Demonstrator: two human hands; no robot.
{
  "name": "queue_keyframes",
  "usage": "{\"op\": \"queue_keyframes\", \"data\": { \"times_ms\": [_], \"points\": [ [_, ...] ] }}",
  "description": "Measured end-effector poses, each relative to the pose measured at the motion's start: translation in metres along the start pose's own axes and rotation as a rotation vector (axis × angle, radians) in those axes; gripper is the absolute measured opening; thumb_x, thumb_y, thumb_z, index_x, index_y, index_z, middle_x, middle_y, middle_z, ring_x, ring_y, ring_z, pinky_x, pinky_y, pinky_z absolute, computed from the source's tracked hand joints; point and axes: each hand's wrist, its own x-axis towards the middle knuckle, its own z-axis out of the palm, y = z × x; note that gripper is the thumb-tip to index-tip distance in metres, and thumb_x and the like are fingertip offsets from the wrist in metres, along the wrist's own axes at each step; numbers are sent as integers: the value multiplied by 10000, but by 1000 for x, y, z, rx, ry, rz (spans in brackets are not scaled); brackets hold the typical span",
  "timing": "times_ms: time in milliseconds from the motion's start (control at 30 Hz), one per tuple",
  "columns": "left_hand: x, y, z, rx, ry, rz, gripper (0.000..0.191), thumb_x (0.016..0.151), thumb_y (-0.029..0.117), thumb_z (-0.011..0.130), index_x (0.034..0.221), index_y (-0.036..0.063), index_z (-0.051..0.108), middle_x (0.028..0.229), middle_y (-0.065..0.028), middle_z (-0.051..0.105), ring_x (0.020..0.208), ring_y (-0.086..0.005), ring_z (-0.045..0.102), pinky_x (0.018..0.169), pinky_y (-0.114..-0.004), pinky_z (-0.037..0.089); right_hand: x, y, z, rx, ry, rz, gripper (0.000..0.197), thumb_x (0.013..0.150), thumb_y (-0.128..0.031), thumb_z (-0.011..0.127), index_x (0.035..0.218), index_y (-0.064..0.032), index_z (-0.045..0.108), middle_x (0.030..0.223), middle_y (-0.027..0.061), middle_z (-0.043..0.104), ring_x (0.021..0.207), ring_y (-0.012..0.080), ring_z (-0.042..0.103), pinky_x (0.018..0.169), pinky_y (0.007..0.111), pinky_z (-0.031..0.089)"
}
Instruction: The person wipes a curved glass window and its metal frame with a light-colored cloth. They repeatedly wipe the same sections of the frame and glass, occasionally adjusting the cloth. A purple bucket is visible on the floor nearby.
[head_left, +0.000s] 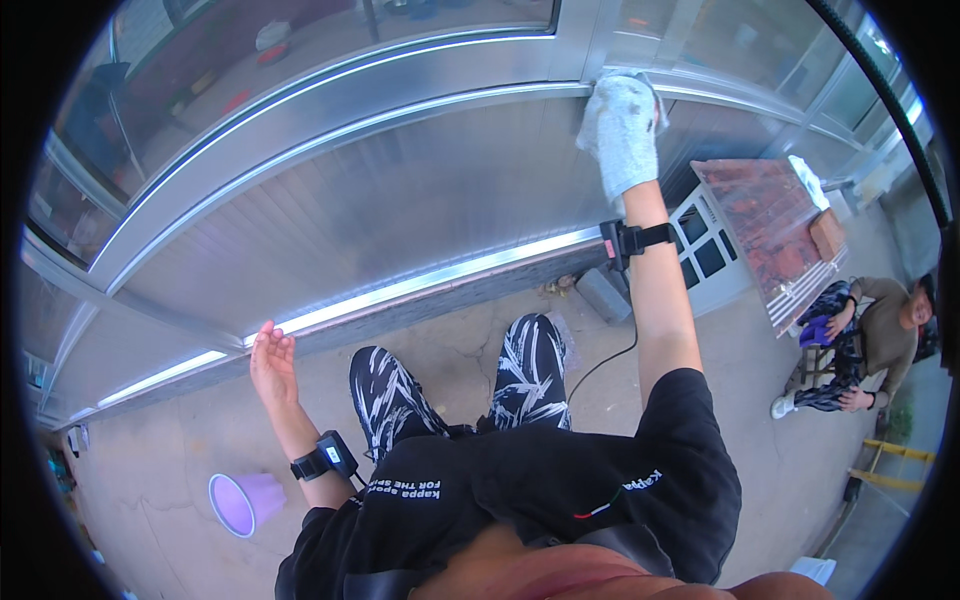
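Note:
My right hand (626, 124) is raised against the aluminium frame (570, 67) of a glazed wall, near a vertical post. A pale, stained cloth (624, 154) covers it down to the wrist and hides most of the fingers. Under the cloth runs a narrow ledge above a ribbed metal panel (390, 180). My left hand (273, 364) hangs lower, near the panel's bottom rail (360, 300). Its fingers are lightly bent and hold nothing. A black strap with a small device circles each of my wrists.
On the concrete floor lies a purple plastic bucket (247, 502), tipped on its side. At right, a sheet-covered stand (757, 225) bears a brick (827, 234), beside a grey block (604, 295). A seated person (877, 337) holds something purple. A yellow ladder-like frame (892, 465) stands beyond.

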Motion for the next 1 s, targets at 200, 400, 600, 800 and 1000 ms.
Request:
{"op": "queue_keyframes", "data": {
  "times_ms": [200,400,600,800,1000],
  "points": [
    [-13,15,16,-27,-10,70,319,943,211,564,1159,-23,572,929,-61,606,832,-149,583,837,-314,508,-12,6,17,-529,-60,-210,473,979,-422,352,1273,-84,502,1253,89,542,1188,256,491,1059,408,348],
    [-13,12,5,-23,14,49,310,937,201,574,1153,-23,578,922,-57,609,821,-143,583,827,-306,513,7,20,-10,-26,120,-61,529,978,-495,333,1341,-126,443,1332,105,480,1222,268,449,1084,446,312],
    [-19,13,-10,-14,20,61,334,948,226,546,1185,-8,551,982,-52,572,887,-144,557,872,-318,483,-47,-56,70,308,106,152,474,967,-467,391,1300,-139,471,1269,86,518,1159,241,493,1018,421,377],
    [-17,12,-7,14,53,41,359,948,241,546,1202,-11,540,1020,-61,553,930,-157,532,913,-333,457,-97,-44,132,-205,-20,-8,307,989,-280,454,1245,-116,489,1178,56,557,1104,162,535,985,310,421],
    [-18,13,-2,-7,88,51,299,939,203,566,1141,-17,585,945,-66,611,829,-146,583,823,-305,501,-88,-24,113,-20,-242,106,478,963,-400,394,1344,-115,443,1333,80,490,1321,184,350,1181,439,58]
  ]
}}
